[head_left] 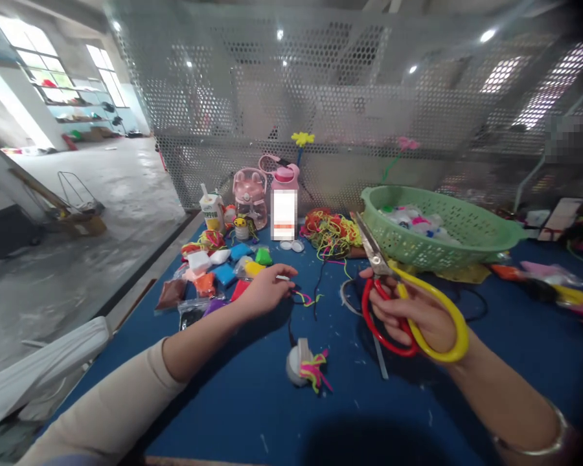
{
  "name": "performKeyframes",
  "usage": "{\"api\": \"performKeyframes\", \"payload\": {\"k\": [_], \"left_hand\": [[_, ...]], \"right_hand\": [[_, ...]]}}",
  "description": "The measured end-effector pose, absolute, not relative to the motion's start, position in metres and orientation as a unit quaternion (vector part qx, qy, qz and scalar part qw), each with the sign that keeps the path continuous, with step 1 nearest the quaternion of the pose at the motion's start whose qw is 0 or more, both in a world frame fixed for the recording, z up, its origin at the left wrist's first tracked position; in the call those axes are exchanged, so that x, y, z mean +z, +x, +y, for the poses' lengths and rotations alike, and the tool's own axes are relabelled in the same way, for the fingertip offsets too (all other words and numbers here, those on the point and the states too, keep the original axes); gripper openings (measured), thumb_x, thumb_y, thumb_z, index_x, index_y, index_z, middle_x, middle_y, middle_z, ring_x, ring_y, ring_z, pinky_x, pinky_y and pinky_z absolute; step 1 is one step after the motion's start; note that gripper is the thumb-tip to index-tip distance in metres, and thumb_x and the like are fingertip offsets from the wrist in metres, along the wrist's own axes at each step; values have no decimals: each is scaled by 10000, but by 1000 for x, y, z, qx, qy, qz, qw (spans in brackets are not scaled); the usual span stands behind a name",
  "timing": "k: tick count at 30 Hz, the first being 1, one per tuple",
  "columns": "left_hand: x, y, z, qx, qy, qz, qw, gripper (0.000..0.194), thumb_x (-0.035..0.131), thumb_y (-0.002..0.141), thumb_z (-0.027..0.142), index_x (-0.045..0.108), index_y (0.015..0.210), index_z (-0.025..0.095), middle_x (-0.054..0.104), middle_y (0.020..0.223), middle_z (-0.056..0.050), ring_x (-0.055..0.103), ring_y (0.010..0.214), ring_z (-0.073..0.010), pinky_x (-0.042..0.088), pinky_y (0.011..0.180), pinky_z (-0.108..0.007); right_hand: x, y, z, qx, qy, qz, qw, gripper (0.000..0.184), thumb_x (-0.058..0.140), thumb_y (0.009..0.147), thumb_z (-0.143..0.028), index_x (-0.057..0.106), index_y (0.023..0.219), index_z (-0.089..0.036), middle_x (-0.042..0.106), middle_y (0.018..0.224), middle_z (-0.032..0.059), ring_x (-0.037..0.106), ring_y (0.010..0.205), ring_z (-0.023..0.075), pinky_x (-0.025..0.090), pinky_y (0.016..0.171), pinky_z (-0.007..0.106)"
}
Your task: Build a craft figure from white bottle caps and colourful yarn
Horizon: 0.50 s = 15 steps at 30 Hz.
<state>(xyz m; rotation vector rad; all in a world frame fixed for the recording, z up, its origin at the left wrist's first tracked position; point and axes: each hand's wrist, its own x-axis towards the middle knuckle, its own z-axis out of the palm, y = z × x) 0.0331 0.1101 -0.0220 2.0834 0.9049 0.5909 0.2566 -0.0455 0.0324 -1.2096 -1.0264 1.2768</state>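
Observation:
My right hand (415,317) grips a pair of scissors (401,294) with one red and one yellow handle loop, the closed blades pointing up and left towards the green basket (447,249). My left hand (267,288) rests on the blue table (233,395) with its fingers pinched round a small white piece, next to short yellow and pink string ends (307,298). A small white ball with pink and yellow strings (304,369) lies on the table between my arms.
Several small coloured bags (218,272) lie left of my left hand. A heap of coloured strings (330,233), a pink bottle (284,197), a pink cup (250,194) and a drink carton (212,212) stand further back. A perforated metal screen (320,116) closes the table's far side.

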Motion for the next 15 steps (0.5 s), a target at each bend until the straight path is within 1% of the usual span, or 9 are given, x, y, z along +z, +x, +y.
{"api": "performKeyframes", "payload": {"k": [2, 4, 8, 9, 11, 13, 14, 15], "left_hand": [[-21, 36, 112, 223, 816, 370, 384, 303, 441, 838, 158, 610, 1088, 133, 690, 941, -93, 653, 754, -156, 524, 678, -280], [-20, 44, 113, 213, 823, 382, 362, 260, 484, 840, 223, 653, 1023, 148, 700, 894, -82, 646, 752, -177, 515, 714, -304], [-18, 71, 111, 170, 846, 399, 311, 127, 637, 747, 284, 708, 792, 189, 699, 776, -69, 650, 828, -238, 485, 814, -333], [-19, 78, 111, 157, 848, 406, 301, 124, 647, 741, 295, 702, 733, 185, 695, 756, -81, 653, 846, -256, 482, 826, -346], [-21, 92, 112, 130, 849, 426, 286, 194, 647, 748, 331, 681, 649, 168, 689, 749, -124, 655, 888, -305, 478, 843, -392], [-24, 102, 114, 105, 845, 445, 279, 237, 662, 749, 356, 667, 628, 153, 687, 788, -164, 645, 946, -350, 471, 859, -435], [-25, 106, 116, 93, 842, 453, 278, 225, 681, 743, 351, 669, 648, 148, 687, 822, -175, 636, 977, -358, 468, 870, -446], [-26, 109, 117, 80, 838, 461, 281, 205, 694, 748, 341, 675, 701, 142, 686, 871, -168, 628, 1003, -345, 468, 881, -450]], "right_hand": [[30, 252, -45, 519, -514, -436, 526, 496, 625, 774, -232, 454, 1239, -260, 460, 615, -72, 367, 361, 49, 283, 316, 168], [25, 250, -45, 510, -532, -442, 511, 500, 621, 776, -242, 446, 1245, -260, 485, 672, -65, 381, 342, 35, 281, 323, 178], [9, 249, -49, 534, -535, -447, 478, 493, 615, 780, -244, 441, 1241, -261, 497, 731, -60, 371, 331, 16, 284, 331, 184], [6, 250, -50, 548, -527, -444, 473, 501, 609, 780, -236, 432, 1248, -267, 496, 734, -62, 369, 334, 14, 289, 337, 184], [2, 251, -53, 578, -504, -440, 467, 537, 605, 775, -221, 409, 1271, -284, 502, 755, -59, 390, 351, 17, 309, 357, 187], [-1, 252, -56, 596, -479, -437, 473, 565, 609, 767, -216, 397, 1284, -293, 504, 787, -51, 419, 381, 26, 335, 371, 194], [-2, 252, -57, 599, -469, -436, 480, 567, 610, 764, -215, 399, 1285, -291, 501, 793, -47, 428, 397, 33, 346, 373, 196], [-2, 253, -57, 599, -463, -436, 487, 561, 609, 763, -211, 407, 1281, -285, 496, 792, -45, 433, 411, 41, 352, 370, 197]]}}
